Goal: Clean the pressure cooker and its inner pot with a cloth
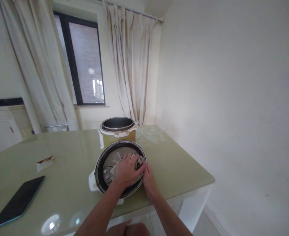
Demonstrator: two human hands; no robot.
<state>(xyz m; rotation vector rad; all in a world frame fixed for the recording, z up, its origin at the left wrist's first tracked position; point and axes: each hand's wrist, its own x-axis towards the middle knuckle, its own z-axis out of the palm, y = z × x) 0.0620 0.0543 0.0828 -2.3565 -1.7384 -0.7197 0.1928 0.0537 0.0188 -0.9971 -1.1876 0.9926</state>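
A pressure cooker lid [105, 154] lies tilted on the table with its metal inner side and black seal facing me. My left hand [127, 169] is pressed on a crumpled greyish cloth [139, 160] against the inside of the lid, fingers bent over it. Part of the cloth is hidden under that hand. At the lid's right rim, my right hand [148, 178] grips the edge, its fingers mostly behind it. Just behind the lid stands the pressure cooker body [118, 133], its dark inner pot visible from above.
A green-topped table [176, 164] carries everything. On its left side lie a dark tablet [18, 201] and a small white packet [45, 164]. The wall [232, 98] rises on the right. A window [86, 62] with curtains [132, 62] is at the back.
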